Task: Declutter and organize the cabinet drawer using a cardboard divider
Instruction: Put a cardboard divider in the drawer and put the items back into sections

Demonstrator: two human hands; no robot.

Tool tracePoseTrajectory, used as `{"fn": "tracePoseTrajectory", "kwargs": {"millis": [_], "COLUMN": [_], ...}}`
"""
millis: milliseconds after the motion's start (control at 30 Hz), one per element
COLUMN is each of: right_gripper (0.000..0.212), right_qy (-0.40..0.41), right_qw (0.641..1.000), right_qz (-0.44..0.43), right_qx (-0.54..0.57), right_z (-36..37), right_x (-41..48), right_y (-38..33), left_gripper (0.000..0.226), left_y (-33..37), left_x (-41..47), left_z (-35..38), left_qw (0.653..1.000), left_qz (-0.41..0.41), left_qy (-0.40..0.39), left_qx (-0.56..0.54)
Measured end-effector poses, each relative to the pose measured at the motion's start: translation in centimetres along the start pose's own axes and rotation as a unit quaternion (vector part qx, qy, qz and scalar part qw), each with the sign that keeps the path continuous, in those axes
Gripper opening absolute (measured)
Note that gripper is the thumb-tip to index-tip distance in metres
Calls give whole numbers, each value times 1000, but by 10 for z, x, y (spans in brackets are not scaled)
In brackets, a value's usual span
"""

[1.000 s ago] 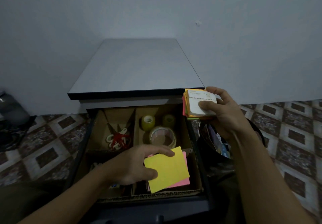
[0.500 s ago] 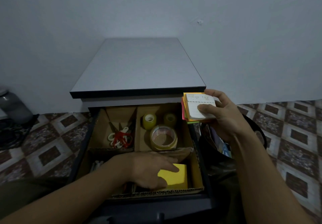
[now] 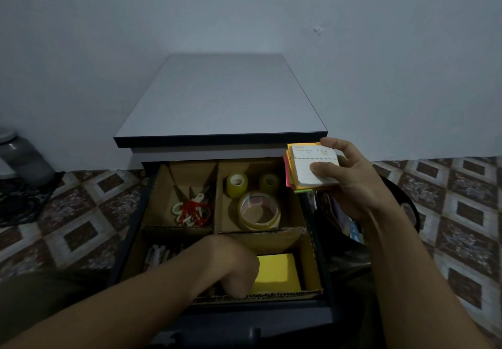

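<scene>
While the right hand [image 3: 350,183] pinches a stack of sticky notes [image 3: 312,170] between thumb and fingers above the back right corner of the drawer [image 3: 133,226], the left hand [image 3: 231,265] sits in the front right compartment of the cardboard divider [image 3: 274,238]. Its fingers curl down at the left edge of a yellow pad [image 3: 278,271] lying flat there, and whether they grip it cannot be told. Scissors [image 3: 191,210] lie back left, tape rolls [image 3: 259,211] back right.
</scene>
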State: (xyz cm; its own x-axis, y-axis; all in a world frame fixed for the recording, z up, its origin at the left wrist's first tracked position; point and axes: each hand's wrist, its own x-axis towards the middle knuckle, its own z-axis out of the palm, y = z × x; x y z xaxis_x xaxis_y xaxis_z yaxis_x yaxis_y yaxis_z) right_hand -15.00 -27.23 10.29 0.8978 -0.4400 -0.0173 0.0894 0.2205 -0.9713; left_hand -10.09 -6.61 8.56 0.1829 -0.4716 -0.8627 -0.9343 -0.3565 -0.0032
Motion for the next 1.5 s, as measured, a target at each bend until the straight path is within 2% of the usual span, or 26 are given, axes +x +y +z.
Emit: {"fn": "tracePoseTrajectory", "kwargs": {"millis": [133, 300, 433, 533, 600, 667, 767, 800, 900, 1000, 1067, 1133, 1233, 1433, 1500], "right_gripper": [50, 49, 49, 49, 49, 49, 48, 48, 48, 53, 55, 54, 53, 48, 47], "right_qy": [9, -5, -14, -15, -18, -24, -42, -50, -88, -155, -215, -279, -369, -484, -490], "right_qw": [1000, 1000, 1000, 999, 999, 999, 997, 996, 991, 981, 970, 950, 901, 797, 780], "right_qz": [2, -3, 0, 0, 0, 0, -4, -4, 5, 24, 47, 77, 117, 201, 209], "right_qx": [0, -3, -12, -29, -36, -39, -62, -73, -99, -111, -106, -117, -196, -300, -328], "right_z": [-1, 1, 0, -3, -2, -1, 2, 3, 7, 14, 21, 28, 39, 43, 42], "right_x": [-1, 0, -2, -3, -4, -5, -7, -7, -9, -9, -7, 0, 12, 16, 11], "right_y": [0, 1, 3, 4, 4, 3, 2, 2, 1, -6, -12, -14, -14, -8, -8], "left_gripper": [29, 29, 32, 37, 49, 58, 56, 53, 46, 45, 41, 37, 37, 33, 31], "left_y": [-8, -20, -18, -24, -33, -43, -62, -67, -84, -99, -105, -108, -112, -115, -114], "left_x": [7, 3, 1, -6, -13, -21, -30, -32, -30, -21, -13, -5, 2, 2, 3], "left_z": [-1, 1, 3, 10, 17, 25, 35, 39, 47, 55, 59, 63, 69, 72, 72], "left_qw": [996, 980, 969, 954, 933, 892, 814, 798, 790, 803, 808, 795, 773, 777, 777], "left_qz": [25, 69, 83, 114, 138, 167, 194, 190, 156, 115, 92, 81, 77, 88, 87], "left_qy": [20, 94, 91, 116, 141, 188, 294, 323, 409, 397, 396, 415, 438, 433, 436], "left_qx": [-83, -161, -213, -252, -299, -376, -462, -472, -429, -429, -427, -435, -452, -449, -445]}}
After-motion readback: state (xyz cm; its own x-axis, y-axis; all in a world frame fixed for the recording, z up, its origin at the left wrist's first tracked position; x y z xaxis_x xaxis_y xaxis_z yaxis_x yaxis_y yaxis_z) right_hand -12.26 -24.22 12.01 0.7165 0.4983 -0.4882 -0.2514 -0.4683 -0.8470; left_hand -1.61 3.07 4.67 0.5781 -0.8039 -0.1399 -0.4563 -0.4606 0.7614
